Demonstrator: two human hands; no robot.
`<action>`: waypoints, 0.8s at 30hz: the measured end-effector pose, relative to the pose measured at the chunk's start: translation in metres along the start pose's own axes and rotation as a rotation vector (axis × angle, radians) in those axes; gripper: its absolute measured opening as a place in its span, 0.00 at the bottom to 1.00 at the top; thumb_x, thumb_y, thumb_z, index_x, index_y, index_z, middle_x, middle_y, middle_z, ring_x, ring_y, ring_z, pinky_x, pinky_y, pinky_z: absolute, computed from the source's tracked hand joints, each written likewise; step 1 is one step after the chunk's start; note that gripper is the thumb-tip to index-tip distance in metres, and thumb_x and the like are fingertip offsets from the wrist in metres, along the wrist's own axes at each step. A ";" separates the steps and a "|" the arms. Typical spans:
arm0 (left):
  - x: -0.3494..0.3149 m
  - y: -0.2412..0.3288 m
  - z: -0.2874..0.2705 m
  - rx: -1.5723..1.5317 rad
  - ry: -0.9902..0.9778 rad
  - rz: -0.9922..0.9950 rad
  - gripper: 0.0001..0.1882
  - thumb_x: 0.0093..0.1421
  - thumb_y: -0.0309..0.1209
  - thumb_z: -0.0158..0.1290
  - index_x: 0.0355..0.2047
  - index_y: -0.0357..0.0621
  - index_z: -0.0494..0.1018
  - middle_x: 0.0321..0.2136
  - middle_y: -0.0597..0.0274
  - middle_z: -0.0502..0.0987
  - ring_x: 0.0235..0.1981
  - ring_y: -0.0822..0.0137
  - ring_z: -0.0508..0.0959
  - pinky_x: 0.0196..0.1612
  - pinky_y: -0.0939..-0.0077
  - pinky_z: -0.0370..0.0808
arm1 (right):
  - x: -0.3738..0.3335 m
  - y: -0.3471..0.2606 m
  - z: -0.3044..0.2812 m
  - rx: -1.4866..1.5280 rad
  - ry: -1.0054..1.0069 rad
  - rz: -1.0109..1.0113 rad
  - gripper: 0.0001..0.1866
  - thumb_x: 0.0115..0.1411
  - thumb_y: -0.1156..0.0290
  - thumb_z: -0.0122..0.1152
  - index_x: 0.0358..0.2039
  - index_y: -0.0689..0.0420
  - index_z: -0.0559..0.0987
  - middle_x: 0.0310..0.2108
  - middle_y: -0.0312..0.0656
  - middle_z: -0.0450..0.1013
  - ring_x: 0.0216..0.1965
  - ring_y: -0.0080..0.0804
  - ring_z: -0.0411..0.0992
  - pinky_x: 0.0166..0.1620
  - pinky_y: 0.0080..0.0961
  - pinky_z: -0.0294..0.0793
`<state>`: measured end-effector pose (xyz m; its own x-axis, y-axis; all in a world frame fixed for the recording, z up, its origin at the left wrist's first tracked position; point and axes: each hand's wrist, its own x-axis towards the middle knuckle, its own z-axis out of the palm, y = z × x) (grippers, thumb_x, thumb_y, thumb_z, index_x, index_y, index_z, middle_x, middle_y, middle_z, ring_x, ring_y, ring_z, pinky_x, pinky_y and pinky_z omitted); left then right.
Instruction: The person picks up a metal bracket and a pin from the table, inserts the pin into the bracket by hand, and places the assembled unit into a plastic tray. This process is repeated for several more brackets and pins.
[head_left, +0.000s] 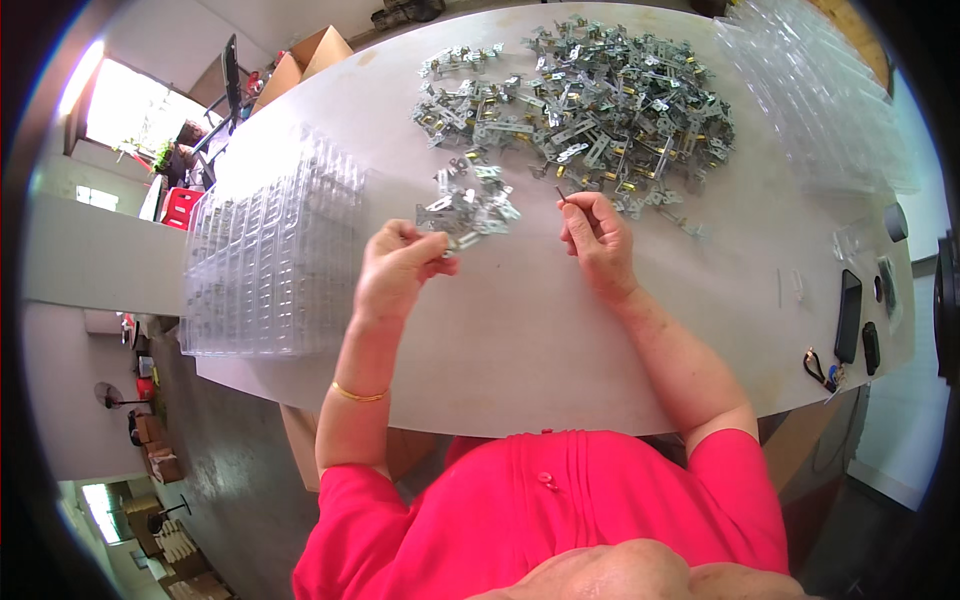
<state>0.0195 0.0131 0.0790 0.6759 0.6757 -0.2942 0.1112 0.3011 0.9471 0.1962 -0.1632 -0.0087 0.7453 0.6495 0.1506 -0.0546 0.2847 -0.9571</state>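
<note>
My left hand [392, 268] is closed in a pinch on a small silvery metal bracket [470, 239], at the near edge of a small cluster of similar metal parts [465, 195]. Fingertips hide part of that bracket. To its right, my right hand [600, 245] is closed around a thin dark rod [560, 193], whose tip sticks up past the thumb and forefinger. Beyond both hands lies a large heap of small metal brackets [630, 100], some with brass-coloured bits, spread over the far middle of the pale table [500, 340].
Stacked clear plastic trays [275, 250] stand on the left, with more clear trays [810, 95] at the far right. A phone [849, 316], a black key fob [871, 347], keys on a strap [822, 371] and a roll of tape [895, 222] lie near the right edge.
</note>
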 end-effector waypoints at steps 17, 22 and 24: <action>0.003 0.014 0.022 -0.034 -0.026 0.003 0.14 0.59 0.19 0.57 0.31 0.44 0.61 0.27 0.54 0.76 0.24 0.61 0.80 0.30 0.66 0.81 | 0.002 0.004 0.000 0.019 0.057 -0.019 0.05 0.68 0.70 0.56 0.41 0.57 0.76 0.25 0.30 0.71 0.24 0.13 0.67 0.25 0.13 0.67; -0.010 0.058 0.020 -0.039 -0.058 0.129 0.14 0.59 0.17 0.56 0.32 0.44 0.60 0.27 0.52 0.77 0.24 0.60 0.81 0.32 0.68 0.81 | 0.002 0.005 -0.003 0.034 0.060 -0.037 0.05 0.68 0.70 0.56 0.41 0.57 0.76 0.25 0.30 0.71 0.24 0.13 0.68 0.25 0.13 0.67; -0.009 0.066 0.020 -0.009 -0.019 0.174 0.16 0.58 0.18 0.57 0.33 0.44 0.59 0.27 0.51 0.78 0.24 0.61 0.81 0.33 0.68 0.81 | 0.002 0.006 -0.004 0.045 0.059 -0.049 0.05 0.68 0.70 0.56 0.41 0.57 0.76 0.25 0.30 0.71 0.24 0.13 0.67 0.25 0.13 0.67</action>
<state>0.0355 0.0135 0.1463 0.6977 0.7056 -0.1237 -0.0150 0.1870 0.9822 0.1999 -0.1632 -0.0147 0.7855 0.5918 0.1811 -0.0459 0.3475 -0.9366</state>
